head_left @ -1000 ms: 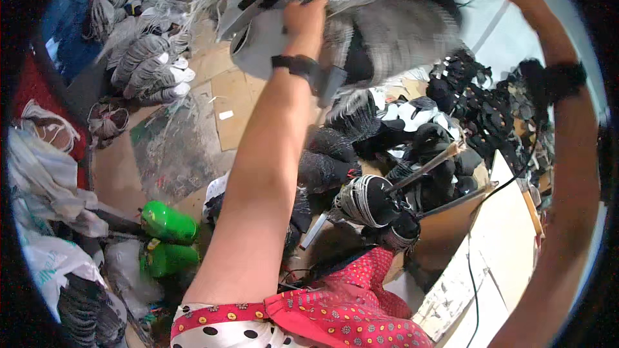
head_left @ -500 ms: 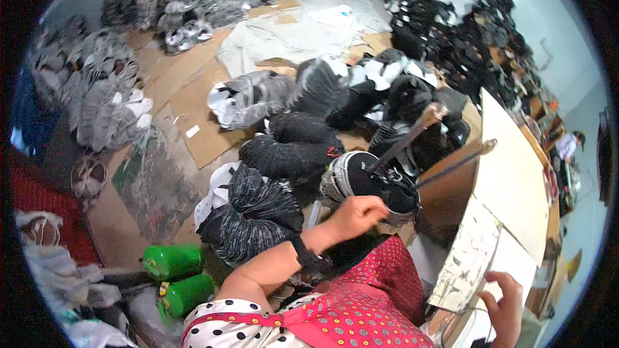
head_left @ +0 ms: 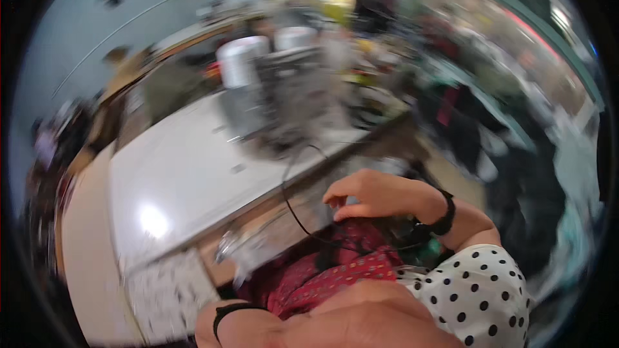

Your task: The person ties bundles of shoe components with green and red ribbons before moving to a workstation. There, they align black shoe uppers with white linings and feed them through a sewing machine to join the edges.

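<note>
From the right, my right hand [head_left: 371, 194] reaches over my lap, a black band [head_left: 445, 216] on its wrist. The fingers bend loosely, apart from the thumb, and nothing shows between them. Below lies my red patterned apron [head_left: 316, 277]; beyond the fingertips hangs a thin black cable [head_left: 287, 193] at the table's edge. Bare skin with another black band [head_left: 238, 308] crosses the lower edge, and no fingers of my left hand can be made out there. A white-topped table [head_left: 187, 161] stands ahead, bearing a blurred dark machine [head_left: 300, 100].
White thread cones [head_left: 240, 63] stand by the machine, with blurred clutter behind it. Clear plastic [head_left: 229, 251] hangs near the table's front edge. A pale board [head_left: 87, 251] lies at the left. Dark cloth [head_left: 522, 193] and pale green cloth [head_left: 577, 174] are heaped to the right.
The view has swung right, from the heaped dark and grey piles to the white table and machine. The black stool-like seat, green bottles and bundles are out of sight.
</note>
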A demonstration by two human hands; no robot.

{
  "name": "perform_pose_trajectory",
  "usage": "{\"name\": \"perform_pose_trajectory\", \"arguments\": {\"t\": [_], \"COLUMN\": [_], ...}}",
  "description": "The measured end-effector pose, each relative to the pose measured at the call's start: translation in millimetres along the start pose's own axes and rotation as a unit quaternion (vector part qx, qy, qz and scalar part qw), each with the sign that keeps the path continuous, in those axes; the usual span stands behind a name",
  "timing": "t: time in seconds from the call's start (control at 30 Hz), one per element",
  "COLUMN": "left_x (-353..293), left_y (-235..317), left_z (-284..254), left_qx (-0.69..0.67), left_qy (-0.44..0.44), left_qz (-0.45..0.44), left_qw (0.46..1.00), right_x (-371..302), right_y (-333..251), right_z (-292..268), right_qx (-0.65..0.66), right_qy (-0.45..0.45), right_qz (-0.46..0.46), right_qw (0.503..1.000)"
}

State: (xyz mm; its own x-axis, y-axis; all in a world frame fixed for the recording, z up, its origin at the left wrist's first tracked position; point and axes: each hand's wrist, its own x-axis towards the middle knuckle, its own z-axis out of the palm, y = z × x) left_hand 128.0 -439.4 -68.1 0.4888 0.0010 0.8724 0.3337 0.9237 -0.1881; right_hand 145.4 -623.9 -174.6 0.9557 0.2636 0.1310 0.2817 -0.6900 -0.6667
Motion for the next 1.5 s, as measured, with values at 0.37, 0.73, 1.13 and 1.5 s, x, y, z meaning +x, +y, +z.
{"name": "perform_pose_trajectory", "arguments": {"t": [0.37,0.73,1.13,1.5], "left_x": [-8.8,-65.8,-107.1,-97.5], "left_y": [-45.3,-46.8,-80.6,-222.5], "left_z": [-85.3,-247.4,-285.5,-342.7], "left_qx": [0.07,0.483,0.5,0.558], "left_qy": [-0.051,0.114,0.086,-0.298], "left_qz": [-0.475,-0.559,-0.62,-0.569], "left_qw": [0.876,0.665,0.598,0.526], "right_x": [-346.3,-403.4,-391.0,-272.8], "right_y": [195.2,377.6,289.0,268.1], "right_z": [-0.1,-158.8,-73.7,-200.8], "right_qx": [-0.147,0.147,0.168,-0.29], "right_qy": [0.373,0.64,0.623,0.444], "right_qz": [0.582,0.486,0.389,0.363], "right_qw": [0.707,0.577,0.658,0.766]}}
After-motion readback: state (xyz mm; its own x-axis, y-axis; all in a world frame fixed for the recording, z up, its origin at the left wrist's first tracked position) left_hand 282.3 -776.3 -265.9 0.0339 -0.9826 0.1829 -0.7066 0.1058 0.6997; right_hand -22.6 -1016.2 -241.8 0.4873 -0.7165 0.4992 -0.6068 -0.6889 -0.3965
